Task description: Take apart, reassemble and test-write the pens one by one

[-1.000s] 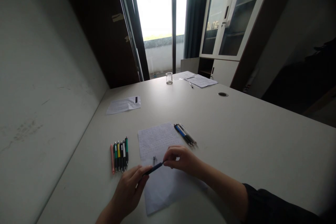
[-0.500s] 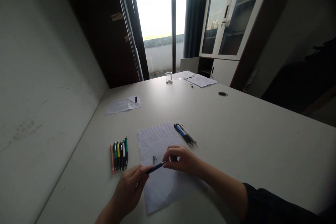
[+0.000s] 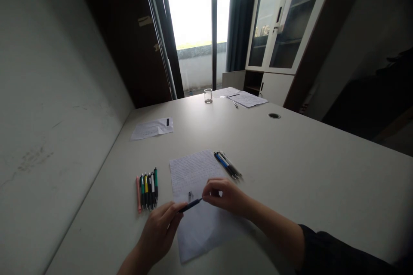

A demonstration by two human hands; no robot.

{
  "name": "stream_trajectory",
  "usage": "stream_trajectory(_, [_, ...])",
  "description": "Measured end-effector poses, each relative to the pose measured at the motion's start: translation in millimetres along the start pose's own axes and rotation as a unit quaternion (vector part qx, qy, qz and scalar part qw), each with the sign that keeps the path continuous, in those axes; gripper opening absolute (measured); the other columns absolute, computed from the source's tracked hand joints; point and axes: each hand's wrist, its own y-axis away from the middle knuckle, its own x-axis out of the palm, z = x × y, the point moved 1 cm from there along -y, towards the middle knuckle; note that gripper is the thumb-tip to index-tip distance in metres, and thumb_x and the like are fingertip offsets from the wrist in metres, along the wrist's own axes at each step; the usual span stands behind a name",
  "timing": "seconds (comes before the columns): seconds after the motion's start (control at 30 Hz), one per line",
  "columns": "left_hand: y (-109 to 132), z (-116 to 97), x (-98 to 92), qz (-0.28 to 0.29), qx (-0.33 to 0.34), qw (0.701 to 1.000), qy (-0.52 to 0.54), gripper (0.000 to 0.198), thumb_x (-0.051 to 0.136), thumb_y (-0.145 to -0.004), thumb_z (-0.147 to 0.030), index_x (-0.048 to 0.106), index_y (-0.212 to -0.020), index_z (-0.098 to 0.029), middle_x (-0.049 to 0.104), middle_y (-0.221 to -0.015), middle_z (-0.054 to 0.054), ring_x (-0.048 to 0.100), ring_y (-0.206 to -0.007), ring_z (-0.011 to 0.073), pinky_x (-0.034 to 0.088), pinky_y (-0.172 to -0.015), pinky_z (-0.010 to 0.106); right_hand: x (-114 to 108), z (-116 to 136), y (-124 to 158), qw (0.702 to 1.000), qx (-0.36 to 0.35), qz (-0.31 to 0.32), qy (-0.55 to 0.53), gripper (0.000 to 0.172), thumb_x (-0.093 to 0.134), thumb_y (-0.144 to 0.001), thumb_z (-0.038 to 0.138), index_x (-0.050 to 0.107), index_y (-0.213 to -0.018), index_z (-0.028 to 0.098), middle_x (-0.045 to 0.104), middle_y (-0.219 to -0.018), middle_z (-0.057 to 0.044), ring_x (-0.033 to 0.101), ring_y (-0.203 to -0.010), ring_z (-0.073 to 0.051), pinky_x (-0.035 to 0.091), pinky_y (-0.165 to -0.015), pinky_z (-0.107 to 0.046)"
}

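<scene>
A dark blue pen [image 3: 191, 205] is held at a slant over the sheet of handwritten paper [image 3: 196, 240]. My left hand [image 3: 163, 225] is closed around its lower left end, thumb and fingers pinching the barrel. At the pen's thin tip, the thumb and fingertips of my right hand [image 3: 222, 195] are pinched together; whether a tiny part is between them is hidden. Just beyond the pen, a small dark and clear piece [image 3: 190, 194] lies on the paper, too small to name.
Several pens [image 3: 148, 190] lie in a row left of the paper. More pens [image 3: 227, 165] rest at its upper right edge. Farther off are a folded sheet [image 3: 151, 129], a glass beaker [image 3: 208, 96], stacked papers [image 3: 250, 99] and a round desk hole [image 3: 274, 116]. A wall [image 3: 64, 137] borders the left.
My right hand has shifted slightly to the right, and a bit more of the pen's thin tip shows. My left hand and the pen have hardly moved.
</scene>
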Motion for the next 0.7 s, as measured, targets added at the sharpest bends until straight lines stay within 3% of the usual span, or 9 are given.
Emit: stream_trajectory(0.7, [0.1, 8.1, 8.6, 0.023, -0.022, 0.998, -0.053, 0.028, 0.048, -0.099, -0.02, 0.055, -0.125, -0.027, 0.066, -0.096, 0.004, 0.064, -0.082, 0.0172, 0.051, -0.07, 0.025, 3.1, 1.0, 0.4, 0.999, -0.006, 0.026, 0.036, 0.007, 0.07, -0.083, 0.023, 0.074, -0.085, 0.017, 0.066, -0.074, -0.002, 0.056, -0.062, -0.011, 0.044, -0.059, -0.021])
